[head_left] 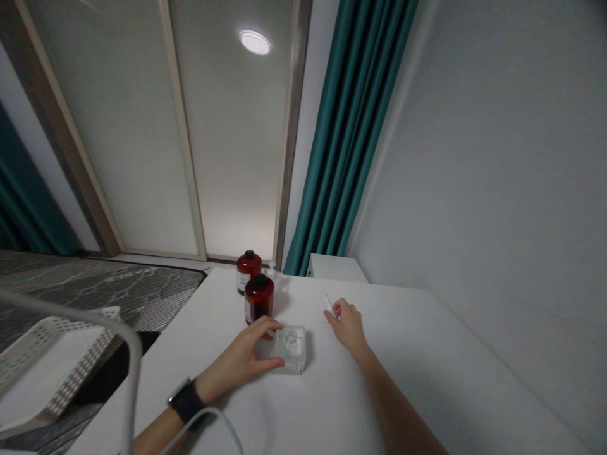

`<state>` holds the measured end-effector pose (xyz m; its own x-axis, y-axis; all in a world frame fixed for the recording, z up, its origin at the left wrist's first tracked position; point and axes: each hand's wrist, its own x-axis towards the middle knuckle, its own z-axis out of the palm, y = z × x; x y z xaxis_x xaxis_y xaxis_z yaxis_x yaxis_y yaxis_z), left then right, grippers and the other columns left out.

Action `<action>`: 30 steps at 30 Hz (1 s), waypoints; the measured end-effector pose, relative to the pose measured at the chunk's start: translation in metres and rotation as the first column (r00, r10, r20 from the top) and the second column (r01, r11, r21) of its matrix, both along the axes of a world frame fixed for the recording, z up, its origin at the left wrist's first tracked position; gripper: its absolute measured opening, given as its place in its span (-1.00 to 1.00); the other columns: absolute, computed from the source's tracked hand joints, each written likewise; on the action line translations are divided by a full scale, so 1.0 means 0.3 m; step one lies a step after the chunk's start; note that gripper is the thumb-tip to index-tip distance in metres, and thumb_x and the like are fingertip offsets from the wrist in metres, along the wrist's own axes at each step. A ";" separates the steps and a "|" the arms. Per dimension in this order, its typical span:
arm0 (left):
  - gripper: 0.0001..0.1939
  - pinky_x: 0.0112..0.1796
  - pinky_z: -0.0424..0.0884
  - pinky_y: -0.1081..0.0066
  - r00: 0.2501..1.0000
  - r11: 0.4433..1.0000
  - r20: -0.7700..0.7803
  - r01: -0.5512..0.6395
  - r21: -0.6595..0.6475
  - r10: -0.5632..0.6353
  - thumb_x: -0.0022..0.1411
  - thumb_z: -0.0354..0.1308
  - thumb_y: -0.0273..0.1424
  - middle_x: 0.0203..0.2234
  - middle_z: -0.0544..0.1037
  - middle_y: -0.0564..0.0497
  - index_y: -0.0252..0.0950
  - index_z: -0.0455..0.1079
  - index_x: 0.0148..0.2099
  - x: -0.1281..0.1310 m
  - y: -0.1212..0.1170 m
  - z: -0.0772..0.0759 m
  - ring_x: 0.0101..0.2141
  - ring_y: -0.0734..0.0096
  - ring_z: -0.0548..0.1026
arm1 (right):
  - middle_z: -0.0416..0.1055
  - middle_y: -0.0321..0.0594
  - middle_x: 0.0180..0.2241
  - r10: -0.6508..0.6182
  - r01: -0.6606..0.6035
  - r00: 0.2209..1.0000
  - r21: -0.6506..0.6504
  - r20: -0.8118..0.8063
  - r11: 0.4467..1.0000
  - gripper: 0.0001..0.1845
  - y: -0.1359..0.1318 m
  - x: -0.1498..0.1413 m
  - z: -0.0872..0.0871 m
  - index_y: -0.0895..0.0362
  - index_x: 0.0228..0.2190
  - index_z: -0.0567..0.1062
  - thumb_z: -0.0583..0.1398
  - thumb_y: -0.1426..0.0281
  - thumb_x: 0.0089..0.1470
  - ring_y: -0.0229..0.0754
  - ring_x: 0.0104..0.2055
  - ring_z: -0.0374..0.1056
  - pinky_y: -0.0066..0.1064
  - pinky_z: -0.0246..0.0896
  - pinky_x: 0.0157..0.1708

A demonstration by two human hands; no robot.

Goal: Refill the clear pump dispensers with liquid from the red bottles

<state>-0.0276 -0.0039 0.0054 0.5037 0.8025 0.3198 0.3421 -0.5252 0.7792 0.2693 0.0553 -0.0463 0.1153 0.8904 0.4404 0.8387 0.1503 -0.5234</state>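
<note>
My left hand wraps the left side of a square transparent glass block, with the fingers across its top and the thumb along its near side. A black-strapped watch sits on that wrist. Just behind the block stand two dark red bottles with black caps, the nearer almost touching my left fingers and the farther beyond it. To the right of the block, my right hand rests on the white table, pinching a thin white stick.
A white perforated plastic basket sits beyond the table's left edge, over a dark patterned surface. A white cable crosses near my left wrist. A white cabinet stands behind the table, next to a teal curtain. A grey wall runs along the right.
</note>
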 end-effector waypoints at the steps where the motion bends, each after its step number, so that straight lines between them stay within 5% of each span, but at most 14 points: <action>1: -0.56 -0.06 0.47 0.22 1.000 1.000 0.004 0.002 0.001 -0.002 0.11 0.32 -0.35 -0.03 0.48 -0.10 -0.22 0.36 0.05 0.000 0.001 0.000 -0.04 0.14 0.47 | 0.38 -0.28 -0.45 0.000 0.000 1.000 0.006 -0.005 1.000 -0.82 -0.001 -0.002 -0.001 0.06 -0.38 0.37 0.24 0.24 0.05 -0.07 -0.31 0.30 -0.32 0.07 -0.25; 11: -0.56 -0.01 0.44 0.22 0.998 0.997 -0.064 0.027 0.068 -0.022 0.17 0.29 -0.32 0.00 0.48 -0.12 -0.22 0.33 0.09 -0.010 -0.005 0.009 -0.01 0.12 0.47 | 0.39 -0.16 -0.34 0.067 -0.039 0.983 0.163 -0.171 0.986 -0.75 -0.024 -0.004 0.063 0.12 -0.19 0.42 0.08 0.24 0.17 -0.05 -0.24 0.30 -0.17 0.22 -0.14; 17: -0.70 0.03 0.41 0.20 0.999 0.985 -0.047 -0.014 0.175 0.022 0.32 0.08 -0.37 0.01 0.48 -0.15 -0.24 0.34 0.08 -0.028 -0.020 0.042 0.01 0.13 0.45 | 0.44 -0.17 -0.28 0.315 -0.282 0.920 0.167 -0.233 0.945 -0.77 -0.123 -0.122 0.120 0.11 -0.14 0.45 0.08 0.32 0.22 -0.13 -0.24 0.36 -0.29 0.31 -0.18; 23: -0.89 -0.19 0.43 0.29 0.959 0.883 0.127 -0.283 0.375 0.253 0.36 0.01 -0.43 -0.29 0.50 -0.05 -0.23 0.37 -0.16 -0.046 -0.013 0.055 -0.23 0.26 0.49 | 0.38 -0.11 -0.07 0.556 -0.573 0.774 0.038 -0.303 0.819 -0.61 -0.227 -0.233 0.156 0.06 0.05 0.38 0.13 0.42 0.18 -0.06 0.00 0.32 -0.19 0.25 0.04; 27: -0.80 -0.15 0.45 0.24 0.828 0.760 0.300 -0.556 0.337 0.473 0.33 0.06 -0.39 -0.17 0.41 -0.06 -0.22 0.27 0.00 -0.051 0.010 0.043 -0.19 0.26 0.45 | 0.31 -0.09 0.06 0.580 -0.640 0.735 -0.077 -0.350 0.765 -0.28 -0.251 -0.244 0.166 0.02 0.17 0.28 0.30 0.49 -0.03 0.01 0.14 0.24 -0.09 0.12 0.19; 30: -0.62 -0.06 0.46 0.16 0.800 0.758 0.324 -0.590 0.277 0.504 0.31 0.10 -0.34 -0.01 0.32 -0.12 -0.20 0.17 0.14 -0.053 0.032 0.031 -0.06 0.21 0.42 | 0.31 -0.10 0.06 0.568 -0.641 0.736 -0.111 -0.369 0.759 -0.16 -0.253 -0.242 0.163 0.01 0.21 0.25 0.35 0.49 -0.11 0.03 0.16 0.23 -0.06 0.08 0.22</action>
<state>-0.0436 0.0056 0.0145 -0.1042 0.7305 0.6749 0.5009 -0.5477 0.6702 0.1968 -0.0206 0.0026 -0.3903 0.8816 0.2655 0.4073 0.4239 -0.8090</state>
